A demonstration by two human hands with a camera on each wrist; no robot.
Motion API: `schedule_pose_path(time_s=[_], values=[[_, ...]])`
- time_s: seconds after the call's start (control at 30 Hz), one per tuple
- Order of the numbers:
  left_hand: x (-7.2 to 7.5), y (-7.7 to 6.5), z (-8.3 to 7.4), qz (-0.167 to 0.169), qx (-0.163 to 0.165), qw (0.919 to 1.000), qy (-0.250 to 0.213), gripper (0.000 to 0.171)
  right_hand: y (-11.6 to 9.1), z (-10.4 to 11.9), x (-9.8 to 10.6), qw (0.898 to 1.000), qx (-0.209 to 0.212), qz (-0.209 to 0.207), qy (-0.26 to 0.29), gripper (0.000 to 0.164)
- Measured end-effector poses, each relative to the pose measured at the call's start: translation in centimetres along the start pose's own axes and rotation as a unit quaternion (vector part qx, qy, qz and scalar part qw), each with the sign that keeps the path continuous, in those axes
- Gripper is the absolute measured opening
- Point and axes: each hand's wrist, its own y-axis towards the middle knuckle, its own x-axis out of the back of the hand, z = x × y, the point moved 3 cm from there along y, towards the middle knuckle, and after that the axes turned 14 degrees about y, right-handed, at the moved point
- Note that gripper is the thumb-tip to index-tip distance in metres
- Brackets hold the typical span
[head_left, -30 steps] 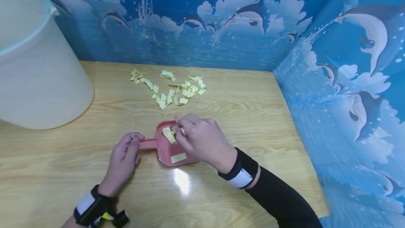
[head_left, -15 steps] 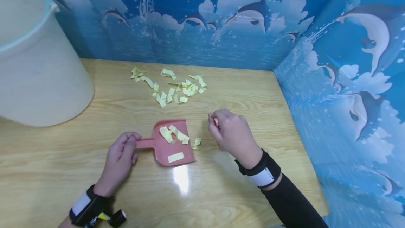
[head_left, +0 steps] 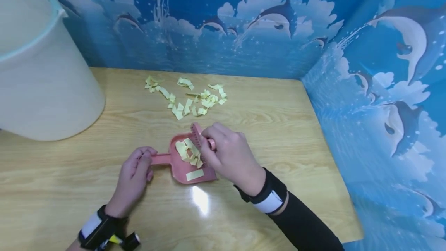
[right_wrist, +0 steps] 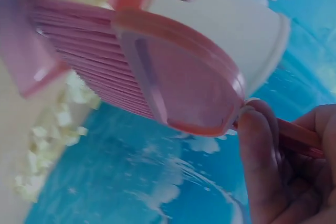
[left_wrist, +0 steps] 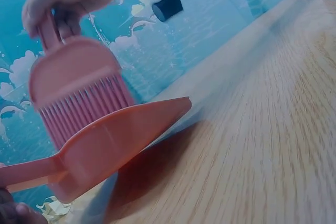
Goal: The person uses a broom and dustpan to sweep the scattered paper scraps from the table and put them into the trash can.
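My left hand [head_left: 134,173] grips the handle of a small pink dustpan [head_left: 178,169], which lies on the table with its mouth to the right. In the left wrist view the dustpan [left_wrist: 113,137] appears tilted. Several pale yellow paper scraps [head_left: 184,150] sit inside it, beside a pale rectangular strip [head_left: 195,174]. My right hand [head_left: 228,154] holds a small pink hand brush [head_left: 196,131] by its handle, over the pan's right side. The brush's bristles [left_wrist: 86,106] point down into the pan in the left wrist view. The right wrist view shows the thumb and fingers round the brush handle [right_wrist: 296,135].
More torn yellow scraps [head_left: 209,100] are scattered on the wooden table [head_left: 278,127] behind the dustpan. A large white bucket [head_left: 52,88] with a pale green rim stands at the left. A blue dolphin-print curtain [head_left: 174,49] borders the back and right.
The brush in my right hand moved right, off the pan, then back left over it. A scrap beside the pan's mouth half a second ago is no longer there; the scraps inside are bunched together.
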Motion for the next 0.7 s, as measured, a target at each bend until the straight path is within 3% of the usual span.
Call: schedule_pose_path(time_s=[0.13,0.47,0.57,0.7], values=[[0.4,-0.1,0.0,0.006,0.008,0.9999,-0.006,0.039,0.4,0.9,1.9,0.999,0.027,-0.040,0.017,0.016],[1.0,-0.1,-0.6,-0.010,0.018,0.9970,-0.075,0.041,-0.6,0.1,5.7,0.987,0.012,-0.116,0.109,0.020],[1.0,-0.1,-0.7,-0.016,0.014,0.9974,-0.069,0.041,-0.9,-1.1,7.1,0.989,-0.004,-0.130,0.067,0.021],[1.4,-0.1,-0.6,-0.023,0.007,0.9995,-0.020,0.042,-0.9,-3.6,6.7,0.996,-0.047,-0.069,-0.042,0.021]])
